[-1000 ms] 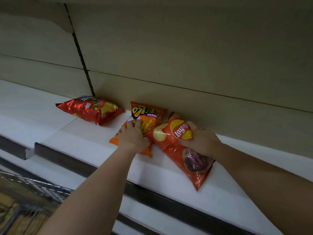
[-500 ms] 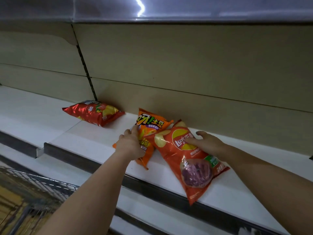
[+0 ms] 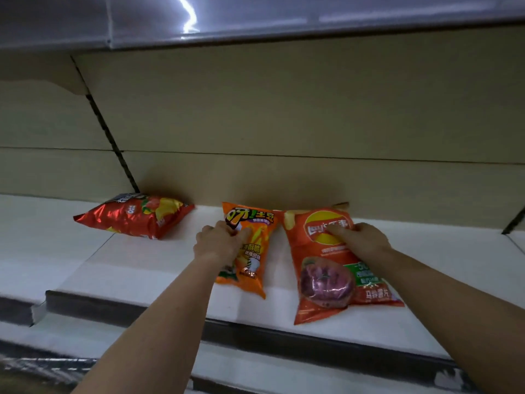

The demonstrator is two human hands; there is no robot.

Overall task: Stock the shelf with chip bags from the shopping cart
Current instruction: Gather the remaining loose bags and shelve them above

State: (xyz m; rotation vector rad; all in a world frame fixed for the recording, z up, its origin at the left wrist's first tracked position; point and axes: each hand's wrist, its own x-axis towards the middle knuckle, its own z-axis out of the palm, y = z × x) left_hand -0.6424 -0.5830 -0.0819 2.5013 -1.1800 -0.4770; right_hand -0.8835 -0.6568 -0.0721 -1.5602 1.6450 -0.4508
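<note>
On the shelf, left hand grips the orange bag, right hand the Lay's bag; red bag lies far left

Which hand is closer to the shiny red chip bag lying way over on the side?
Left. The left hand grips the orange bag just right of the red bag; the right hand is farther right, on the Lay's bag.
</note>
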